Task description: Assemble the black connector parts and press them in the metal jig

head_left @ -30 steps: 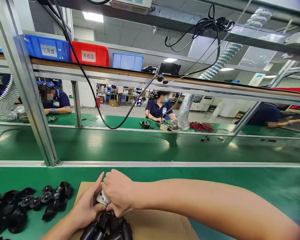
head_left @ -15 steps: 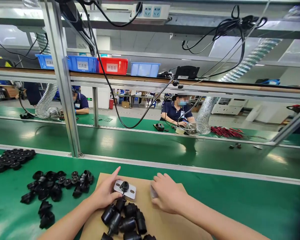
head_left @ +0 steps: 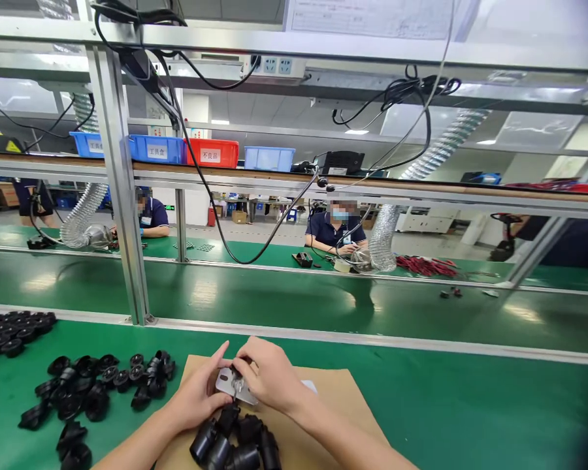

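Observation:
My left hand (head_left: 196, 391) grips the left end of a small silver metal plate (head_left: 224, 378) with slotted holes, thumb at the near edge and fingers at the far edge. Over the plate, my right hand (head_left: 269, 375) is closed, its fingertips pinched at the black fitting in the plate's middle. Those fingers largely cover the fitting, and what they hold is too small to make out. Just this side of the plate lies a pile of black plastic fittings (head_left: 245, 455) on a brown cardboard sheet (head_left: 345, 418). A whitish piece (head_left: 310, 386) shows behind my right wrist.
More black plastic parts (head_left: 73, 385) lie loose on the green bench (head_left: 451, 405) at left, with another cluster (head_left: 14, 329) farther back. A metal post (head_left: 132, 261) rises at the bench's back rail. Two people sit across, and a black cable (head_left: 245, 262) hangs between.
My right hand has come left from the whitish piece on the cardboard to the metal plate, covering its black fitting. My left hand stays at the plate. The camera view has tilted up slightly.

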